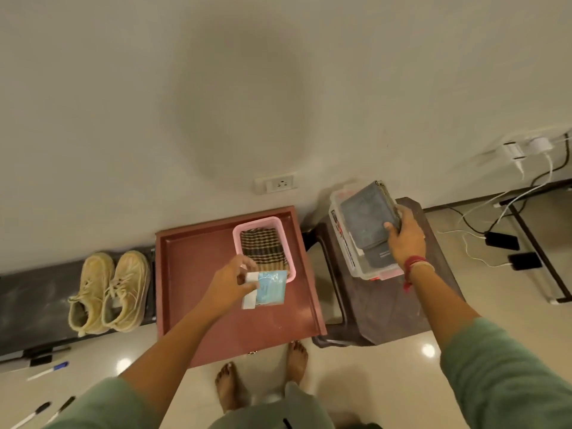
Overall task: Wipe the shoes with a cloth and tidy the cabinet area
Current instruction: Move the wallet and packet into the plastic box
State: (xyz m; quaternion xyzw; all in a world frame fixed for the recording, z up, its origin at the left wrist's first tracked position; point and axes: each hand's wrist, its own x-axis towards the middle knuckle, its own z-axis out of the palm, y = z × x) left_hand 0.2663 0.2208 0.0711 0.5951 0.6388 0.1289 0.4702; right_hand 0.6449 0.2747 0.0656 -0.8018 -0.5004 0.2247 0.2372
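Note:
A pair of beige shoes (109, 291) stands on a dark mat (28, 305) at the left. In the middle is a reddish-brown cabinet top (198, 274) holding a pink basket (236, 239) with a checked cloth (263, 249) inside. My left hand (230, 283) hovers over the cabinet, pinching a light blue packet (268, 287) beside the basket's near edge. My right hand (405, 236) grips a grey zip pouch (366, 216) over a clear plastic box (371, 269) on a dark stool (380, 308).
A wall socket (276, 182) sits behind the cabinet. Chargers, cables and two dark phones (501, 240) lie on the floor at right. Markers (48, 370) lie on the floor at lower left. My bare feet (230, 385) stand right in front of the cabinet.

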